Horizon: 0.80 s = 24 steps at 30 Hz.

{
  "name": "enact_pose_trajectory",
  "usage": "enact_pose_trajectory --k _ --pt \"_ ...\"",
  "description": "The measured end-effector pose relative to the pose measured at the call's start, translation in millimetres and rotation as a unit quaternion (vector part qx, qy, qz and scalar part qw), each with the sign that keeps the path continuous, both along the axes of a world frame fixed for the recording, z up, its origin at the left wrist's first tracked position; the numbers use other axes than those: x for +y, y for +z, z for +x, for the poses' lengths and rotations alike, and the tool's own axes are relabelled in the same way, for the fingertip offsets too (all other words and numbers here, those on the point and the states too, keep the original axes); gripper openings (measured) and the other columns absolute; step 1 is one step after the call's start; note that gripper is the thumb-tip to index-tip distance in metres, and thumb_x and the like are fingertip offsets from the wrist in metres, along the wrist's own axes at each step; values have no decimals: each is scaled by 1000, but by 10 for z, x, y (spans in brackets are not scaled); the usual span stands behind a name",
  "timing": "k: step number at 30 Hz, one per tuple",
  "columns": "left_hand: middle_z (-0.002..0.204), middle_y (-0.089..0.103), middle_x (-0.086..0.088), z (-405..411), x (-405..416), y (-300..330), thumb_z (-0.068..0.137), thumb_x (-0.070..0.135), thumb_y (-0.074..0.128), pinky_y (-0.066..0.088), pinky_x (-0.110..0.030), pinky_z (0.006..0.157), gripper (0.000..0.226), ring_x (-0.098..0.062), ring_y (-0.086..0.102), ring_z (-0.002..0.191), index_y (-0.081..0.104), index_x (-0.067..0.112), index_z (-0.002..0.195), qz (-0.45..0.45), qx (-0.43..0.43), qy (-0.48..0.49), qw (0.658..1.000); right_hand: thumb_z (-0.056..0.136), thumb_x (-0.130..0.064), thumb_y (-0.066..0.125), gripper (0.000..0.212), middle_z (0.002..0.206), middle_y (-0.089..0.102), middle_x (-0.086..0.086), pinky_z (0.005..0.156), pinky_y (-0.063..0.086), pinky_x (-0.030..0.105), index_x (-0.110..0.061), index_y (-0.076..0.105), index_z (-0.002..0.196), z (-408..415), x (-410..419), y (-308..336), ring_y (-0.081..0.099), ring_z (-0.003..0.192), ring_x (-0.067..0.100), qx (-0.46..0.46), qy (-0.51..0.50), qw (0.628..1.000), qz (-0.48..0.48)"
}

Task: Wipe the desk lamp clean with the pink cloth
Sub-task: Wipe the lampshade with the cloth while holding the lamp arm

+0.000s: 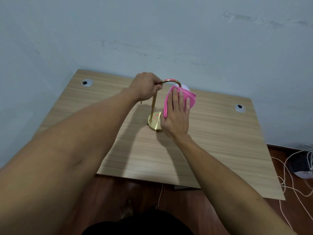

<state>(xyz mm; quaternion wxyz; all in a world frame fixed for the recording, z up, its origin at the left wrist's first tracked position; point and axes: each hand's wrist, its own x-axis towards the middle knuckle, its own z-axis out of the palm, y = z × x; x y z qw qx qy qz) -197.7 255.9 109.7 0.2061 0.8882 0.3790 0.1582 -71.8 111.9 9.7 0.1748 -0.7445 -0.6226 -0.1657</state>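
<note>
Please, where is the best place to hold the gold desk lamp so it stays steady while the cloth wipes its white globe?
Probably high on the thin upright stem, just below the curve, coming from the side opposite the globe. The left hand grips the desk lamp there, leaving the globe free for the pink cloth under the right hand.

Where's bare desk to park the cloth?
Bare wood on the desk right of the brass lamp, up to the right grommet. Also bare between the left grommet and the left hand, under that forearm. Crowded at centre: the right hand presses the pink cloth over the lamp head.
</note>
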Motion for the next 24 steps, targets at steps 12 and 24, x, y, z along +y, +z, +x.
enact_pose_trajectory --k 12,24 --pt "88 76 -6 -2 9 16 84 43 53 51 -42 85 36 -31 67 88 79 22 99 -5 10 -2 1000 105 -32 23 65 161 46 25 133 -2 51 7 48 151 86 242 -9 28 159 39 -367 63 893 -251" --pt "87 76 -7 -22 1 43 85 41 57 51 -42 87 30 -31 68 88 78 22 96 -31 10 9 999 109 -22 30 32 82 59 7 71 52 36 -7 57 102 437 -237 -88 59 75 20 746 -198 627 -106"
